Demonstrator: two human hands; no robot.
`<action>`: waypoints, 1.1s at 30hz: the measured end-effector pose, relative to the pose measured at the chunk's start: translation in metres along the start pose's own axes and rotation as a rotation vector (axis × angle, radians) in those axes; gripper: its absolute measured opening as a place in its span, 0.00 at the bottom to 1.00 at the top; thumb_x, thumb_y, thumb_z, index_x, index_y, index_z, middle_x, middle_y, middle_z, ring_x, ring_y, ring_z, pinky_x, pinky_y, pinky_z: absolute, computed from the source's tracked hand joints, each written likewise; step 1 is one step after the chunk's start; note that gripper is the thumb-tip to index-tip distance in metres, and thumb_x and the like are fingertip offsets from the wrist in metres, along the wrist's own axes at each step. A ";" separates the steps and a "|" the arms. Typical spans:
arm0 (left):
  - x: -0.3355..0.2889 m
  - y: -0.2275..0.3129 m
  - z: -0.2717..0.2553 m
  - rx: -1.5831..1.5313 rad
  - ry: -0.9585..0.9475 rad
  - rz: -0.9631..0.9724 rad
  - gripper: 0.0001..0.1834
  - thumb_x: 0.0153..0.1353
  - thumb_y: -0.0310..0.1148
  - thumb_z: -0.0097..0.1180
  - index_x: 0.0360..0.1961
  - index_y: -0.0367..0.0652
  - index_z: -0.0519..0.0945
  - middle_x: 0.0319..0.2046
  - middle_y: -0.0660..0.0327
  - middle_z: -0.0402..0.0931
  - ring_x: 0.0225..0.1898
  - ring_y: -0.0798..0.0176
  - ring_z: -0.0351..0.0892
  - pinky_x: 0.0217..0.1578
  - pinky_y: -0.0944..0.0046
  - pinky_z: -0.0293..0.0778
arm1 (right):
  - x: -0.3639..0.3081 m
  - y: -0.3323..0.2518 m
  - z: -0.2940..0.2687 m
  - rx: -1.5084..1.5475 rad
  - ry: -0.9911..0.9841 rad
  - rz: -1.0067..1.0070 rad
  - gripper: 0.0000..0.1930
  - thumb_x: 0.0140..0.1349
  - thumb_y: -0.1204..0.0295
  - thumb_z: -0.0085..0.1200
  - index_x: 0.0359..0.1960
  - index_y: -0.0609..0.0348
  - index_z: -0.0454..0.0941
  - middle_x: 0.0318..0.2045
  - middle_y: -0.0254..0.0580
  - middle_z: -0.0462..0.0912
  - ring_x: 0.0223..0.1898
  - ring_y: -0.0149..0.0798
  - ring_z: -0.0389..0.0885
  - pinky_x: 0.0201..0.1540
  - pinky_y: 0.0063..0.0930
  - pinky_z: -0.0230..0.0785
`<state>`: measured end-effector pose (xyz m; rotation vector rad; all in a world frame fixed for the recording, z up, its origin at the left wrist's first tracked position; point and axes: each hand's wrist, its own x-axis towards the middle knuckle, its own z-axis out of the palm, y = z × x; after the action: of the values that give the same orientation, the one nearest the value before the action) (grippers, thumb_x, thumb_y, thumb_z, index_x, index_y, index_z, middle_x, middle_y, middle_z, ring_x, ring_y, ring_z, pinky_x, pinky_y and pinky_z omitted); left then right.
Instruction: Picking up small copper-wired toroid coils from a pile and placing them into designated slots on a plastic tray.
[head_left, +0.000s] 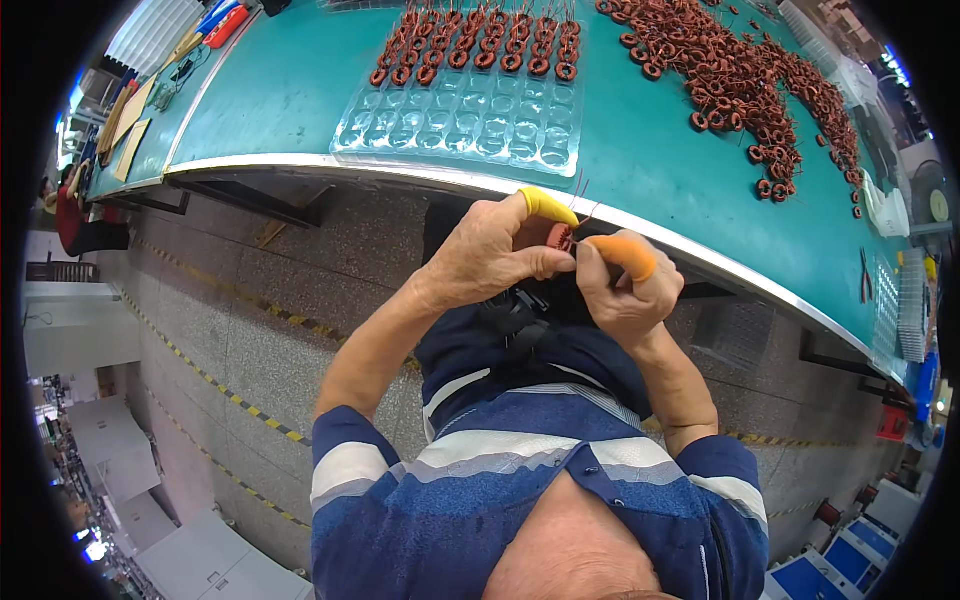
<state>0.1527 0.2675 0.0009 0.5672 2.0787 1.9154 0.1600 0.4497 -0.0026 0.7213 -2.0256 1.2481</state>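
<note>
The person stands at the edge of a long green surface (300, 90) and holds both hands up close together just in front of its pale rim. The left hand (495, 250), with a yellow rubber cot on one finger, is closed around a small copper-wound ring coil (561, 237), pinching it between thumb and fingers. The right hand (625, 285), wearing an orange finger cot, presses in against the coil from the other side, its fingers curled tight on the thin wire ends that stick up from it. On the surface beyond the hands lies a clear plastic blister tray (470, 120); its far rows are filled with more coils, its near rows bare. To the right a loose heap of the same coils (740, 80) spreads across the green. A pair of pliers (864, 275) lies near the right end.
</note>
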 end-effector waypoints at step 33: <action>-0.005 -0.032 0.028 -0.396 0.308 -0.058 0.15 0.71 0.39 0.44 0.47 0.38 0.73 0.26 0.65 0.71 0.25 0.74 0.68 0.26 0.74 0.67 | -0.009 0.038 0.012 0.742 -0.003 0.789 0.19 0.64 0.64 0.57 0.49 0.67 0.73 0.32 0.38 0.80 0.29 0.24 0.76 0.30 0.14 0.68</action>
<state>0.1663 0.2882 -0.0337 0.1276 1.7683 2.4146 0.1354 0.4550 -0.0346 0.1889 -1.8758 2.5156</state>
